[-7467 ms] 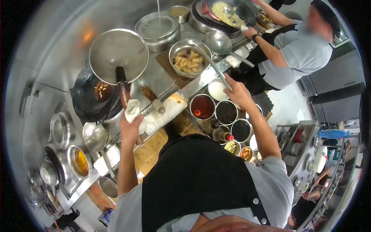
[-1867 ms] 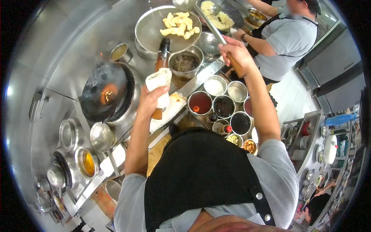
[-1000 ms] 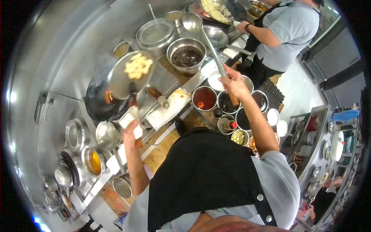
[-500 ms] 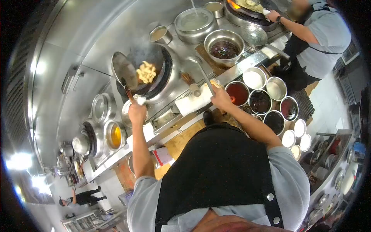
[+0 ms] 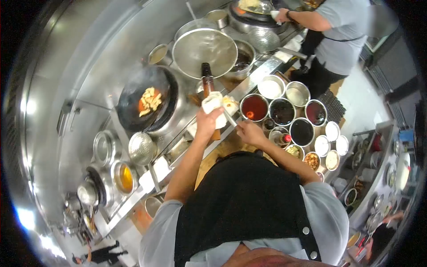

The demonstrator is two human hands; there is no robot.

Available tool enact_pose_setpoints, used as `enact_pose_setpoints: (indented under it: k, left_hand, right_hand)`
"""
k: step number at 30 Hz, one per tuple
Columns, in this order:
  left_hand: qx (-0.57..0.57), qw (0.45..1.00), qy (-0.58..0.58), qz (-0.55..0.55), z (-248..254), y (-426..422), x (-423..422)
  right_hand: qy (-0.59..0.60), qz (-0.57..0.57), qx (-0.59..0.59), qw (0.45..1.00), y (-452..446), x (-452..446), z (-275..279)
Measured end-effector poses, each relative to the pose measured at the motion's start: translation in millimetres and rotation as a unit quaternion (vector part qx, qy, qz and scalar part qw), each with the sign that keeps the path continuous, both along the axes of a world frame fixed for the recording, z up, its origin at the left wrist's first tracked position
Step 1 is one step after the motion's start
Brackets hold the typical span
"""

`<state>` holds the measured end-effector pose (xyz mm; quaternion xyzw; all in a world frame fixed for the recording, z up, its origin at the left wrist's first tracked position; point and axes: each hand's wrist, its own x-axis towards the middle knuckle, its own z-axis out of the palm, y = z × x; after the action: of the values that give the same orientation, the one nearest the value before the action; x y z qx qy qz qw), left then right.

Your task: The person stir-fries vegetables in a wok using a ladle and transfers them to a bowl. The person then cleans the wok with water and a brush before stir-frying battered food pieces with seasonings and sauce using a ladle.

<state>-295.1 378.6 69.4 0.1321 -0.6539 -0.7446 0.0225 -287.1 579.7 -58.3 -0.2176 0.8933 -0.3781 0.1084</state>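
My left hand [image 5: 207, 122] is closed round a white cloth [image 5: 213, 103] on the wooden handle of a wide strainer [image 5: 204, 50]. No food shows in the strainer, which hangs over the metal bowl of dark liquid [image 5: 243, 60] and the pot behind it. My right hand [image 5: 249, 133] is closed on the ladle handle [image 5: 230, 119]; the ladle's head is hidden behind the strainer. Pale yellow food pieces [image 5: 150, 101] lie in the dark wok [image 5: 129, 116] at the left, with thin smoke above them.
Round tubs of sauces [image 5: 281, 111] stand to the right of my hands. A perforated skimmer [image 5: 142, 149] and a bowl of yellow liquid [image 5: 124, 177] are at the left. A co-worker [image 5: 340, 35] stands at another wok at the upper right. A small metal pot [image 5: 159, 54] is behind the wok.
The food pieces have gone from the strainer into the wok. My left hand has moved the strainer right, over the bowl. The ladle's head has passed out of sight behind it.
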Motion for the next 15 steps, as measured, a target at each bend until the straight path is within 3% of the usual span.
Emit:
enact_pose_setpoints:
  k: [5,8,11,13,15]
  left_hand:
    - [0.083,0.992,-0.012,-0.094,-65,40,-54]
    - [0.105,0.991,0.005,-0.08,-95,37,-63]
    - [0.037,0.996,0.075,-0.007,-96,-16,-17]
    - [0.021,0.999,-0.041,-0.024,-110,-94,19]
    - [0.182,0.979,-0.062,0.07,-133,-158,51]
  right_hand:
    - [-0.022,-0.137,-0.019,0.99,54,74,12]
    - [-0.086,-0.218,-0.026,0.972,68,134,4]
    - [-0.128,-0.272,0.017,0.954,76,206,-28]
    - [-0.227,-0.287,0.092,0.926,75,257,-62]
    - [-0.311,-0.282,0.121,0.899,68,296,-85]
